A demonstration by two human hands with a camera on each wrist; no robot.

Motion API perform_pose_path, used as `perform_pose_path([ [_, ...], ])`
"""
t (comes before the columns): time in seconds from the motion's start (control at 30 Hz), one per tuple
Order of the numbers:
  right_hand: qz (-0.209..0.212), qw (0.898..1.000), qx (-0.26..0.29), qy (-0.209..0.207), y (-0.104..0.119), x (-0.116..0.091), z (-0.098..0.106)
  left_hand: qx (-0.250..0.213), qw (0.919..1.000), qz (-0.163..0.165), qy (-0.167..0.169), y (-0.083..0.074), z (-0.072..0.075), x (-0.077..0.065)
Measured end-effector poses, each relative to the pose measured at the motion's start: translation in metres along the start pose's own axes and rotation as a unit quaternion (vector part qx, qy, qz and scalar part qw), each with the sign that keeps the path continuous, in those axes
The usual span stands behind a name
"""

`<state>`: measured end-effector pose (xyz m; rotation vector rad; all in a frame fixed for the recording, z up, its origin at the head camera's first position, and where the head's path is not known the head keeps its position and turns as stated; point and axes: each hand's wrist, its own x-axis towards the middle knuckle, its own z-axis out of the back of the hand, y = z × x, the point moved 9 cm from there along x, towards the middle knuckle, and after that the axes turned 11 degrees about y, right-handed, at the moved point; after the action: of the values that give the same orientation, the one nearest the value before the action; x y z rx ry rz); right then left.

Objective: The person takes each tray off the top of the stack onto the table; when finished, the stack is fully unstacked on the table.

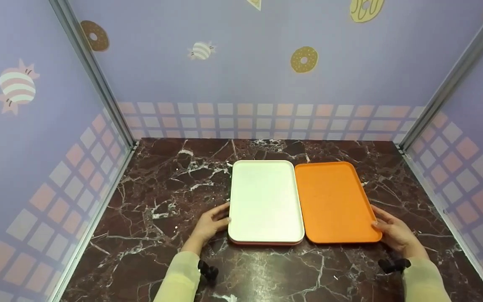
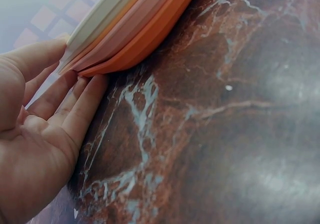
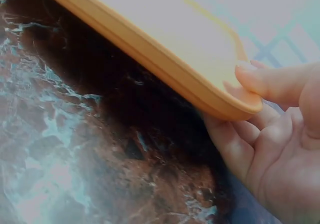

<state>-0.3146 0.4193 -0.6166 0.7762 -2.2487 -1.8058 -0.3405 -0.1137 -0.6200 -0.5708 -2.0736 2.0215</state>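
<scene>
Tray (image 1: 337, 202) in orange, right of centre in the head view, has its long axis running up the frame, top end leaning slightly left; just beside it is a nearly parallel tray stack (image 1: 266, 201). Both show rounded corners; the stack is white above, with pink and orange edges below. The right hand (image 1: 396, 235) pinches the orange tray's right rim; the left hand (image 1: 209, 226) grips the stack's left edge. Dark marbled tabletop (image 1: 174, 226) meets lilac walls (image 1: 241, 75).
</scene>
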Motion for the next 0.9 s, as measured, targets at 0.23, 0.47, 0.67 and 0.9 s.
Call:
perform_pose_path([
  [0.23, -0.039, 0.998, -0.037, -0.041, -0.002, 0.006, 0.0, -0.005, 1.0, -0.001, -0.002, -0.001, -0.001, 0.0],
  [0.47, -0.069, 0.992, -0.081, -0.065, -0.005, 0.005, 0.001, 0.003, 1.0, -0.002, -0.005, 0.0, -0.001, -0.001],
  [0.67, -0.104, 0.976, -0.16, -0.105, -0.003, 0.003, 0.001, 0.001, 1.0, -0.007, 0.0, -0.001, -0.002, -0.002],
  [0.9, -0.104, 0.942, -0.288, -0.139, 0.011, 0.005, -0.002, 0.003, 1.0, -0.01, 0.0, -0.001, -0.001, -0.002],
])
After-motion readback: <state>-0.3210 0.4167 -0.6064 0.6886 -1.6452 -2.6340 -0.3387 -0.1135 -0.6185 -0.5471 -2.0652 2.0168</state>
